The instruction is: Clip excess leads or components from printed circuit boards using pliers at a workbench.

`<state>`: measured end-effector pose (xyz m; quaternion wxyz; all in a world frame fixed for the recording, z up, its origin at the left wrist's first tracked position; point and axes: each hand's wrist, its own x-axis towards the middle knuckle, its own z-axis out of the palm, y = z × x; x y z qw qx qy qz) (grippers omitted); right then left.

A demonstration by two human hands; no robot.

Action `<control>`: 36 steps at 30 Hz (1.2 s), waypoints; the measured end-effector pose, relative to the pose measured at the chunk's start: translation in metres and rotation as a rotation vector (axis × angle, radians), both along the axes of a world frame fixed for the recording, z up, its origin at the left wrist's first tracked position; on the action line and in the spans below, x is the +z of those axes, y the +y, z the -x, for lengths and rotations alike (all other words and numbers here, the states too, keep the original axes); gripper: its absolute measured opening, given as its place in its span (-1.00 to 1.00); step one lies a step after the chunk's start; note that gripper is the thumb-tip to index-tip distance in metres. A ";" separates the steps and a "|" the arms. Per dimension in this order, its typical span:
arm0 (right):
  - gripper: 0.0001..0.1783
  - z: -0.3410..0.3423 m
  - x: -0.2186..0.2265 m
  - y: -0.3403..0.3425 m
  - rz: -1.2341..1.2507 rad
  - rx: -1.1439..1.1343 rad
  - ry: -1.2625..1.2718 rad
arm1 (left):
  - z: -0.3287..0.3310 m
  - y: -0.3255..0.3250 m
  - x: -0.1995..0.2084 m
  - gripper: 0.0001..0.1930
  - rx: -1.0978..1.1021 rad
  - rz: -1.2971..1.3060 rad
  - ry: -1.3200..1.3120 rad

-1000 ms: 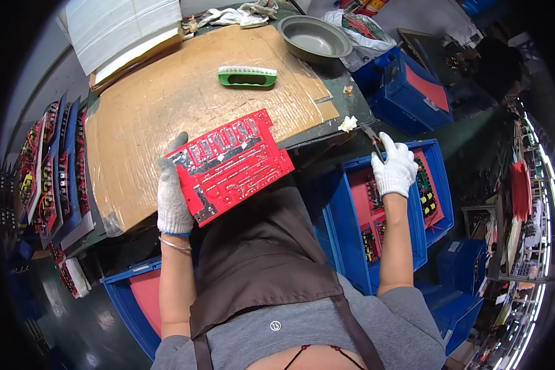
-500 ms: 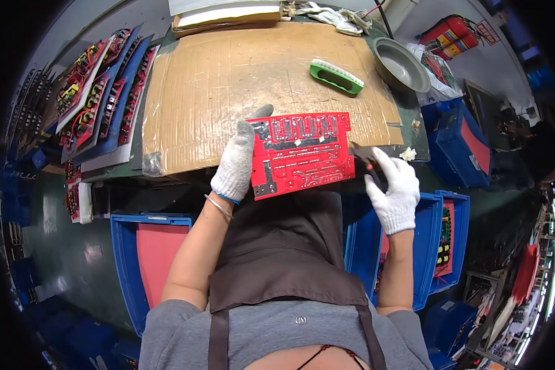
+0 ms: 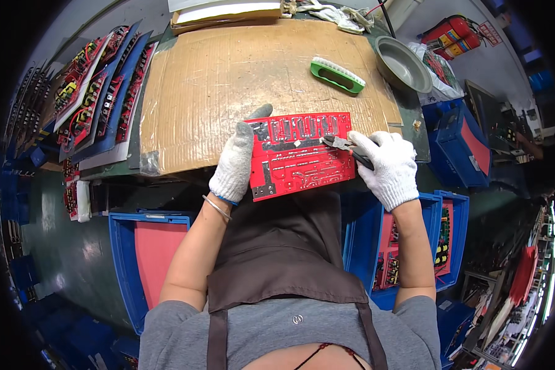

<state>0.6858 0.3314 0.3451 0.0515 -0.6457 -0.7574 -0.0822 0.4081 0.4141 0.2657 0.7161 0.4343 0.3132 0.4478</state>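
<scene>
Gripped at its left edge by my gloved left hand [image 3: 233,161], a red circuit board [image 3: 308,166] is held tilted over the near edge of the workbench, its soldered side facing up. A small white piece [image 3: 298,143] sits on the dark strip across the board. My gloved right hand [image 3: 388,165] is closed round a pair of pliers [image 3: 339,145] with dark handles and some red on them. The plier jaws point left and lie over the dark strip, at the spot of a second white piece. Whether they grip that piece I cannot tell.
A cardboard sheet [image 3: 197,80] covers the bench. On it lies a green brush [image 3: 337,76], with a metal basin [image 3: 403,64] at the far right. Blue boards [image 3: 114,92] with circuit assemblies stand left. Blue bins [image 3: 123,265] flank my lap; another blue bin [image 3: 456,151] stands right.
My right hand has brought the pliers leftward and up from the board's right edge onto its face. The left hand and the board have hardly moved.
</scene>
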 end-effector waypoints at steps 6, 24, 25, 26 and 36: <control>-0.33 -0.007 -0.002 0.003 -0.035 0.034 -0.019 | -0.002 -0.001 0.006 -0.07 0.017 0.000 0.018; -0.30 -0.011 -0.064 -0.007 -0.418 0.161 0.188 | 0.002 0.002 -0.002 -0.10 0.011 0.003 0.025; -0.30 -0.013 -0.069 -0.009 -0.418 0.155 0.187 | 0.000 0.002 -0.001 -0.10 0.007 0.004 0.026; -0.29 -0.015 -0.075 -0.010 -0.521 0.130 0.237 | 0.000 0.001 0.002 -0.10 0.001 0.004 0.025; -0.38 -0.069 -0.070 -0.085 -0.543 -0.435 0.154 | -0.004 0.000 0.001 -0.12 0.026 0.049 -0.042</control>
